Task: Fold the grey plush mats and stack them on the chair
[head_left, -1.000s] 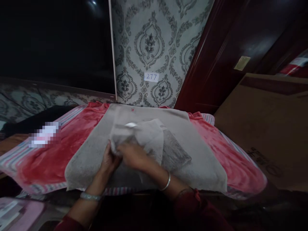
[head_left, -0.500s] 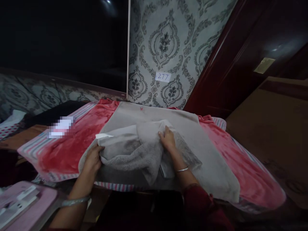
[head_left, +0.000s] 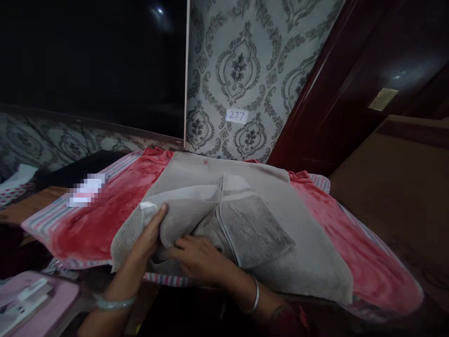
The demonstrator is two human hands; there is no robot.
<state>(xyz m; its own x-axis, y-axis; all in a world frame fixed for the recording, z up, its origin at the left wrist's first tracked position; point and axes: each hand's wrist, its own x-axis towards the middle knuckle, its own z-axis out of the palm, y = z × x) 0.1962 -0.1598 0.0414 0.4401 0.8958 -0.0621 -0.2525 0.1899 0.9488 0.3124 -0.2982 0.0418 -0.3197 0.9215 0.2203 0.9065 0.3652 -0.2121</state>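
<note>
this is a home — patterned wallpaper [head_left: 238, 70], television [head_left: 91, 61], red blanket [head_left: 94, 229].

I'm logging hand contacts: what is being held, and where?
A grey cloth: the left grip holds its left part, thumb beside the white tag. The right grip touches its near part; whether it pinches cannot be told.

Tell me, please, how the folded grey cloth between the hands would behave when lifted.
The folded grey cloth would probably droop, since it bends into loose creases. It may be light, given its thin-looking edges. Its matte surface suggests it shouldn't slip easily.
</note>
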